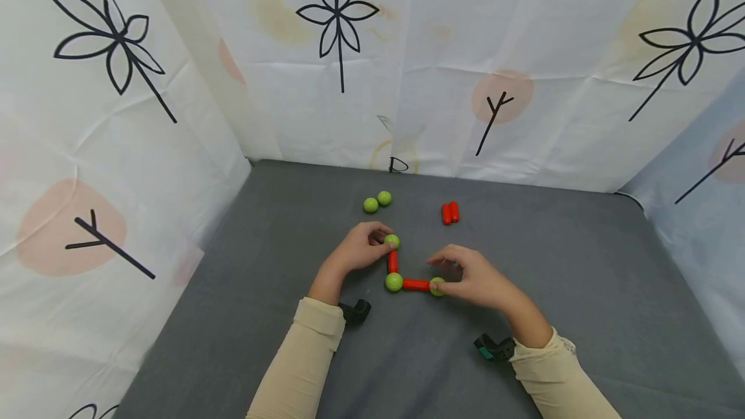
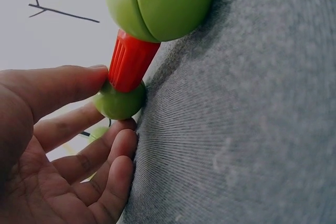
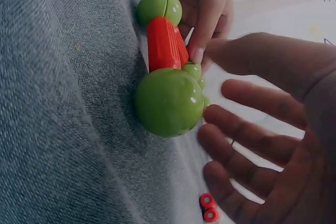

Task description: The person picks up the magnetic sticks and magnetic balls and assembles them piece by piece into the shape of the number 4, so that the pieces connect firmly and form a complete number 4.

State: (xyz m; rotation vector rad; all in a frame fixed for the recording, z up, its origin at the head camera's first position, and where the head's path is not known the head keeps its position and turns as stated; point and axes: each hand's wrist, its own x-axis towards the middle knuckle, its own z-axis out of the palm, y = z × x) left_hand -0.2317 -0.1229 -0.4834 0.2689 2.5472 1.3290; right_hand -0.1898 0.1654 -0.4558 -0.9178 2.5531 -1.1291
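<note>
A person's two bare hands work at a grey desk [image 1: 582, 264]. Between them lies an L shape made of green balls and red rods. A corner ball [image 1: 394, 282] sits at its near left. From there, one rod [image 1: 392, 262] runs to a far ball [image 1: 393, 238], and another rod [image 1: 416, 284] runs right to an end ball [image 3: 169, 103].

The left hand [image 1: 363, 247] has its grip closed in a light pinch on the far ball, thumb on the near side; its other fingers curl loosely. The right hand [image 1: 474, 277] is beside the end ball, its grip wide, with fingers spread and slightly bent. Its thumb overlaps that ball seen from above, but whether they touch is unclear.

Farther off, two loose green balls [image 1: 377, 202] sit side by side, and two loose red rods [image 1: 451, 213] lie together to their right. Both sleeves [image 1: 297, 361] are cream. White fabric [image 1: 431, 31] with black plant drawings hangs behind.
</note>
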